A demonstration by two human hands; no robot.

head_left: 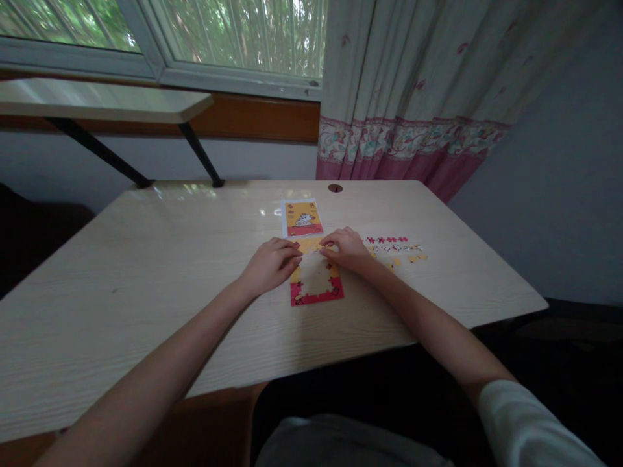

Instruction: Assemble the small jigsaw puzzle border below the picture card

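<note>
A partly assembled jigsaw puzzle [317, 299] lies flat on the table, a yellow and red frame of pieces around a bare middle. My left hand [273, 264] is closed, its thumb and fingertips pressed on the puzzle's upper left edge. At the upper right side, my right hand [346, 250] pinches at a yellow puzzle piece, largely covered by its fingers. Just beyond the puzzle lies a picture card [304, 218] with a white animal on yellow and red. Loose red pieces [389, 240], white patterned pieces [396, 248] and yellow pieces [416, 258] lie in rows beyond my right forearm.
The pale wooden table [195, 259] carries a raised shelf [107, 100] on dark supports at the back left. A round cable hole [335, 188] sits near the far edge. Behind it hang a window [238, 39] and a patterned curtain [389, 84].
</note>
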